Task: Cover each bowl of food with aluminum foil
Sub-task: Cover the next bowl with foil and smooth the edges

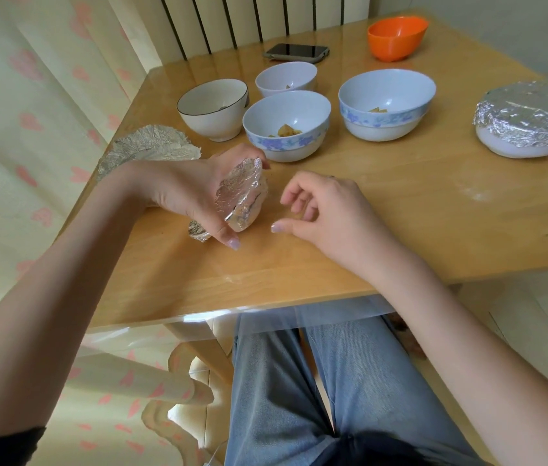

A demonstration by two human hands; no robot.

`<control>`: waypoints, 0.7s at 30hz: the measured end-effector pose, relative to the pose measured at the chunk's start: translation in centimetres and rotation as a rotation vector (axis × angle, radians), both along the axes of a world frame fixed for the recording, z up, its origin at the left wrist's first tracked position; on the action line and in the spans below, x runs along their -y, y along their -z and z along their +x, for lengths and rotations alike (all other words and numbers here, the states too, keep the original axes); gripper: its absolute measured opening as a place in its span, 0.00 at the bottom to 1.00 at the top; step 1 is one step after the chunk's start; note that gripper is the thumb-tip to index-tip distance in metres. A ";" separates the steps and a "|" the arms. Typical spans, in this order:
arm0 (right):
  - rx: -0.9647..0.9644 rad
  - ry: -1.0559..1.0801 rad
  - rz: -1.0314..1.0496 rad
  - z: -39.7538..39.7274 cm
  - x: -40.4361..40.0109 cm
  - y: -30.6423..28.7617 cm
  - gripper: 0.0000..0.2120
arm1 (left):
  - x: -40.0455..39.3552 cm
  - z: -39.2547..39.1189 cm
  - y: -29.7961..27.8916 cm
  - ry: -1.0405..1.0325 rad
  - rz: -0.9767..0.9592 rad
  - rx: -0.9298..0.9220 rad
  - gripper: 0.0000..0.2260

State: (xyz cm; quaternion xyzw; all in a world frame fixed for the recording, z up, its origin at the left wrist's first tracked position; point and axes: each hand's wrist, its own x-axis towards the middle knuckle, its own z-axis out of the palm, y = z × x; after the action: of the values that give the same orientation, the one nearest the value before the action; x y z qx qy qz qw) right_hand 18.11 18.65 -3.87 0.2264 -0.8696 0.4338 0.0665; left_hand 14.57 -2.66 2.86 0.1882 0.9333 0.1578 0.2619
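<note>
A small foil-wrapped bowl [242, 196] sits tilted in the left hand [191, 193], fingers clamped around it just above the wooden table [400, 230] at its near left. The right hand [329, 210] hovers just beside it, fingers loosely curled and holding nothing. This bowl looks nearly done; I judge the next move is to press down its loose foil edge and set it aside.

Farther back, four bowls stand uncovered: the near floral bowl [286, 126], the large floral bowl [387, 104], a black-rimmed bowl [213, 107] and a plain white bowl [286, 78]. A covered bowl [529, 119] rests far right. Crumpled foil [151, 146] lies left, behind the forearm. An orange bowl [397, 37] and a phone [296, 51] sit at the far edge, out of the way.
</note>
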 end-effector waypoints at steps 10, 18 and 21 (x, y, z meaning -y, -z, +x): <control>-0.019 0.100 -0.090 -0.1 2.5 -0.7 0.16 | 0.0 0.1 0.3 0.008 0.030 -0.037 0.49; 0.333 -0.014 -0.611 2.0 3.8 1.1 0.24 | -0.1 0.2 0.6 0.023 0.046 -0.068 0.51; 0.369 -0.043 -0.648 2.2 4.1 1.3 0.29 | 0.1 0.2 0.6 0.025 0.070 -0.063 0.52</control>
State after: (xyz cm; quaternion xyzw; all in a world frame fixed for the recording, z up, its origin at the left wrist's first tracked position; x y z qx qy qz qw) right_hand 20.29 14.54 -5.18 0.1300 -0.6797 0.7211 -0.0322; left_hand 14.76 -2.76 2.22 0.2138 0.9326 0.1811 0.2274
